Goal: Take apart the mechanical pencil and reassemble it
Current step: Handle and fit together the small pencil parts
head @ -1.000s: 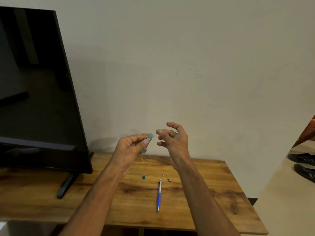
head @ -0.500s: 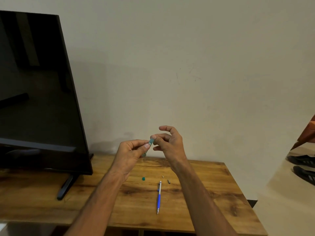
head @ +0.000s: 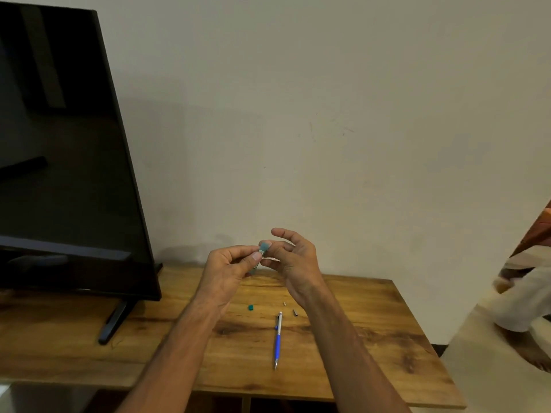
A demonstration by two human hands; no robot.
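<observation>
Pencil (head: 278, 340), a slim blue-and-white barrel with a metal tip, lies on the wooden table (head: 372, 347) nearest the viewer, tip toward the front edge. Just past it rest a green cap (head: 250, 307), a tiny pale piece (head: 284, 304) and a short dark sleeve (head: 295, 312), set apart from each other, probably so that none gets lost. Above them, the left hand (head: 229, 268) pinches a small teal case (head: 258, 257) between thumb and fingers, holding it tilted and raised toward the eyes, likely a lead tube. The right hand (head: 293, 257) touches the case's top end with its fingertips while the other fingers spread loosely; whether it grips anything I cannot tell. The table's grain is warm and knotty. Farther left stands a glossy black screen (head: 65, 150) against a plain matte wall (head: 328, 114).
</observation>
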